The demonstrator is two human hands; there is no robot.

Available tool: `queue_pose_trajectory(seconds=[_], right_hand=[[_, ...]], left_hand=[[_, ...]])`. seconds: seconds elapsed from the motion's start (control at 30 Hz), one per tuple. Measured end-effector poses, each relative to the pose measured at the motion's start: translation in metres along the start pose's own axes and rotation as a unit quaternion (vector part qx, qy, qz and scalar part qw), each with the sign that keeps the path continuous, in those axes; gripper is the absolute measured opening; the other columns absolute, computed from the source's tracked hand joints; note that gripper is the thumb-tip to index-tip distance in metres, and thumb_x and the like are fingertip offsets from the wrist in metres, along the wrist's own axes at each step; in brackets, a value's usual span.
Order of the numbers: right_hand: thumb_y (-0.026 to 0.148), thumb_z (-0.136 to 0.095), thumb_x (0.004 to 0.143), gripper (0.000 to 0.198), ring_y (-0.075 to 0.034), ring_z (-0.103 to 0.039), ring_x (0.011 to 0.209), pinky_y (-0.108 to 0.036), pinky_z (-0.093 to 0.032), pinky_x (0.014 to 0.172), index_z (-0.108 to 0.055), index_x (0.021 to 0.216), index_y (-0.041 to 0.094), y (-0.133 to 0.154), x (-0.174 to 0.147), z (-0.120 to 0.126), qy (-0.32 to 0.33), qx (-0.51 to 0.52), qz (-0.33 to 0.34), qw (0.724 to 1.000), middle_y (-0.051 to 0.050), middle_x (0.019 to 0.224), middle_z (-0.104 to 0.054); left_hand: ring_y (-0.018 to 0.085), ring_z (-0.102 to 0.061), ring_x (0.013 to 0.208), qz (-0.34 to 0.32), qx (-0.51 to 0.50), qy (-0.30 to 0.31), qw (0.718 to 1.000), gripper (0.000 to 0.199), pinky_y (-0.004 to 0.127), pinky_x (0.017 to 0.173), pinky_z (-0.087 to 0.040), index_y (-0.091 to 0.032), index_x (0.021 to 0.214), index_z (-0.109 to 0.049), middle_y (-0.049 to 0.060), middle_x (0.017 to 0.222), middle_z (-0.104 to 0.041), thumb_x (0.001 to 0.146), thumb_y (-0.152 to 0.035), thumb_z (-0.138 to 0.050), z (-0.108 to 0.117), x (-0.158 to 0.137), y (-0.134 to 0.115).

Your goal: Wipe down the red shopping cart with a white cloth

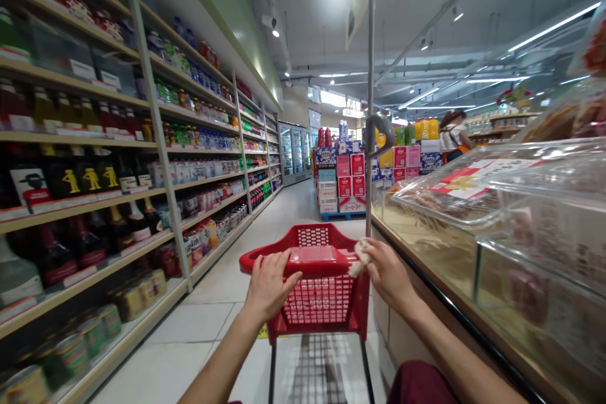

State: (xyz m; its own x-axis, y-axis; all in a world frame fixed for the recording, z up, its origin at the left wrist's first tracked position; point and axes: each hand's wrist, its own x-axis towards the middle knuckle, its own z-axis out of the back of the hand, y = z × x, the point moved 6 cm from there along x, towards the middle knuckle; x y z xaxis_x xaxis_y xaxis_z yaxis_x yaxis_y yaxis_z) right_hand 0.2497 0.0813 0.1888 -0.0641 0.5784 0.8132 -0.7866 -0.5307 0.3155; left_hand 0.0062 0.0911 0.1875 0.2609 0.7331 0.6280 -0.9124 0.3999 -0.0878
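A red plastic shopping cart (317, 303) stands in the aisle right in front of me. My left hand (269, 285) lies over the left part of its handle (312, 257), fingers curled across the top and thumb pointing right. At the handle's right end, my right hand (386, 268) pinches a crumpled whitish tissue (360, 257) between thumb and fingers. The tissue is against or very close to the handle; which one I cannot tell. Through the mesh, the cart's basket shows no goods that I can make out.
Shelves of bottles and cans (113, 158) line the left side. Close on the right runs a glass-edged counter (426, 246) with clear food packs (473, 183). A metal pole (371, 88) rises at its corner. Ahead are stacked boxes (350, 177), glass-door fridges (293, 148) and a person (454, 136).
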Motion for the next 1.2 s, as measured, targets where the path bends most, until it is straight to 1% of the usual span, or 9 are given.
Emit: queue_pose_trajectory(seconds=[0.1, 0.3, 0.4, 0.57, 0.67, 0.8, 0.87, 1.03, 1.2], right_hand=[[0.015, -0.043, 0.069, 0.028, -0.022, -0.047, 0.107, -0.041, -0.037, 0.093, -0.060, 0.091, 0.019, -0.001, 0.002, 0.000, 0.014, -0.032, -0.037, 0.999, -0.009, 0.112, -0.053], [0.022, -0.057, 0.069, 0.037, -0.027, -0.033, 0.121, -0.047, -0.031, 0.098, -0.056, 0.107, 0.020, 0.082, 0.005, -0.046, 0.042, -0.014, 0.112, 0.993, -0.011, 0.128, -0.042], [0.020, -0.047, 0.078, 0.031, -0.021, -0.037, 0.118, -0.043, -0.035, 0.096, -0.056, 0.107, 0.023, 0.056, -0.001, -0.031, 0.031, 0.009, 0.138, 0.990, -0.008, 0.126, -0.046], [0.022, -0.040, 0.081, 0.026, -0.021, -0.045, 0.110, -0.041, -0.039, 0.093, -0.060, 0.098, 0.017, -0.014, 0.003, -0.002, -0.015, -0.037, -0.011, 0.999, -0.011, 0.114, -0.053], [0.019, -0.038, 0.082, 0.027, -0.021, -0.047, 0.108, -0.039, -0.039, 0.093, -0.061, 0.097, 0.016, 0.015, 0.010, -0.025, -0.003, -0.035, -0.016, 0.999, -0.011, 0.111, -0.055], [0.017, -0.038, 0.083, 0.030, -0.020, -0.040, 0.116, -0.040, -0.033, 0.099, -0.057, 0.106, 0.018, 0.063, 0.010, -0.048, 0.001, 0.002, 0.095, 0.995, -0.008, 0.120, -0.051], [0.017, -0.040, 0.083, 0.029, -0.020, -0.042, 0.114, -0.040, -0.034, 0.098, -0.058, 0.105, 0.019, 0.048, 0.009, -0.039, -0.004, -0.002, 0.093, 0.996, -0.008, 0.118, -0.053], [0.016, -0.040, 0.081, 0.025, -0.023, -0.049, 0.105, -0.041, -0.041, 0.090, -0.062, 0.093, 0.015, -0.016, 0.013, -0.009, -0.020, -0.071, -0.060, 0.995, -0.012, 0.107, -0.058], [0.015, -0.039, 0.082, 0.029, -0.020, -0.047, 0.109, -0.037, -0.036, 0.097, -0.059, 0.104, 0.017, 0.056, 0.014, -0.039, -0.014, -0.027, 0.071, 0.997, -0.008, 0.113, -0.056]], left_hand=[[0.023, -0.048, 0.104, 0.023, 0.015, -0.043, 0.999, 0.041, 0.051, 0.097, -0.024, -0.021, 0.116, -0.046, 0.008, 0.111, -0.057, 0.081, -0.042, -0.039, -0.001, -0.002, -0.007], [0.024, -0.050, 0.100, 0.014, 0.041, -0.086, 0.995, 0.038, 0.050, 0.093, -0.028, -0.021, 0.114, -0.048, 0.008, 0.107, -0.059, 0.080, -0.038, -0.043, -0.001, -0.008, -0.016], [0.023, -0.050, 0.099, 0.007, 0.031, -0.081, 0.996, 0.037, 0.048, 0.092, -0.029, -0.022, 0.114, -0.047, 0.007, 0.106, -0.059, 0.079, -0.036, -0.045, 0.002, -0.010, -0.013], [0.023, -0.049, 0.102, 0.021, 0.011, -0.065, 0.998, 0.040, 0.048, 0.093, -0.027, -0.022, 0.114, -0.048, 0.008, 0.109, -0.058, 0.076, -0.036, -0.049, 0.003, -0.010, -0.008], [0.024, -0.048, 0.104, 0.019, 0.006, -0.056, 0.998, 0.043, 0.048, 0.093, -0.026, -0.021, 0.114, -0.048, 0.008, 0.110, -0.058, 0.073, -0.036, -0.052, 0.001, -0.008, -0.008], [0.024, -0.049, 0.103, 0.020, 0.009, -0.067, 0.997, 0.040, 0.046, 0.092, -0.026, -0.021, 0.112, -0.049, 0.008, 0.110, -0.058, 0.074, -0.034, -0.051, 0.001, -0.008, -0.007], [0.023, -0.049, 0.102, 0.022, 0.008, -0.079, 0.997, 0.039, 0.045, 0.091, -0.026, -0.021, 0.111, -0.050, 0.008, 0.109, -0.058, 0.075, -0.034, -0.050, 0.003, -0.010, -0.006], [0.023, -0.050, 0.101, 0.019, 0.004, -0.101, 0.995, 0.039, 0.043, 0.090, -0.026, -0.021, 0.109, -0.052, 0.008, 0.107, -0.059, 0.073, -0.035, -0.051, 0.004, -0.015, -0.009], [0.023, -0.051, 0.098, 0.007, 0.009, -0.108, 0.994, 0.036, 0.042, 0.089, -0.027, -0.021, 0.107, -0.053, 0.007, 0.106, -0.060, 0.074, -0.036, -0.050, 0.005, -0.015, -0.008]])
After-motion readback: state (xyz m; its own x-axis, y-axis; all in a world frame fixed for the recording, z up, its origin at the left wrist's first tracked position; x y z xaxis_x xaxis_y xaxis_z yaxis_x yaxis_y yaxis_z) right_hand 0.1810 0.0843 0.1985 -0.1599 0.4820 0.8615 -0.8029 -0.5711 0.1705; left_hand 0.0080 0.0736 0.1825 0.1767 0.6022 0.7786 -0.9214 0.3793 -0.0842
